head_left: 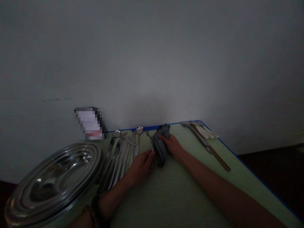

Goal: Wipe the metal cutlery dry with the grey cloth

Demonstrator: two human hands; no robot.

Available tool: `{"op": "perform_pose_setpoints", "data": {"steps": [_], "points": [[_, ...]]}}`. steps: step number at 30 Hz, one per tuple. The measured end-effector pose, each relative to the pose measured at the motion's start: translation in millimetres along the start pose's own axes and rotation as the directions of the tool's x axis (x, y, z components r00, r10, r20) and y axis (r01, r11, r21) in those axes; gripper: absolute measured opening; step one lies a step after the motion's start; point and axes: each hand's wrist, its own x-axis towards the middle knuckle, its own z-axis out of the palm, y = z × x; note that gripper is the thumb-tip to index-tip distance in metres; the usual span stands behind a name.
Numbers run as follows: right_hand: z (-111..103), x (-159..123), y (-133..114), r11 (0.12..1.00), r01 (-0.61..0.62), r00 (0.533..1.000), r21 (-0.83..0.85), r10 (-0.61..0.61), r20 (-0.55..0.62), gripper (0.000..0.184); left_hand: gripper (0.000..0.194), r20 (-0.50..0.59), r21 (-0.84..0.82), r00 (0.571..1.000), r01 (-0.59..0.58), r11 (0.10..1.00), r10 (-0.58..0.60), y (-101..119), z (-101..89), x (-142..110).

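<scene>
My right hand is closed around a dark checked cloth, held bunched above the table's middle. Close against the cloth's left side, my left hand has its fingers pinched together. A small pale sliver shows at those fingertips and meets the cloth; the rest of it is hidden, so its kind cannot be made out. Left of my left hand lie several metal table knives in a loose row. Among them are a spoon lying across and another spoon near the back edge.
Stacked oval steel trays fill the table's left side. A blurred-out phone-like object leans at the wall. At the right lie chopsticks, metal cutlery and white-handled utensils. The green table has a blue edge.
</scene>
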Motion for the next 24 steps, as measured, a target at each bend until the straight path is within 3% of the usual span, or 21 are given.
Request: {"op": "perform_pose_setpoints", "data": {"steps": [4, 7, 10, 14, 21, 24], "points": [[-1, 3, 3, 0.997, 0.07, 0.988, -0.016, -0.071, -0.136, 0.039, 0.035, 0.095, 0.099, 0.995, -0.046, 0.994, 0.036, 3, 1.0, -3], [-4, 5, 4, 0.985, 0.138, 0.953, -0.1, -0.16, -0.259, 0.043, 0.032, 0.147, 0.168, 0.987, -0.097, 0.981, 0.073, 8, 1.8, -7], [-5, 6, 4, 0.984, 0.141, 0.933, -0.112, -0.169, -0.317, 0.047, 0.032, 0.178, 0.163, 0.982, -0.092, 0.982, 0.063, 11, 1.0, -10], [-3, 6, 6, 0.993, 0.085, 0.963, 0.08, -0.062, -0.263, 0.048, 0.037, 0.203, 0.037, 0.979, -0.043, 0.998, 0.035, 10, -1.0, -10], [4, 6, 6, 0.989, 0.011, 0.989, 0.147, 0.01, -0.145, 0.04, 0.033, 0.134, -0.173, 0.99, 0.056, 0.983, -0.033, 5, -0.8, -3], [4, 6, 2, 0.985, -0.002, 0.984, 0.172, 0.032, -0.174, 0.036, 0.027, 0.2, -0.246, 0.98, 0.065, 0.967, -0.015, 4, -3.0, -6]]}}
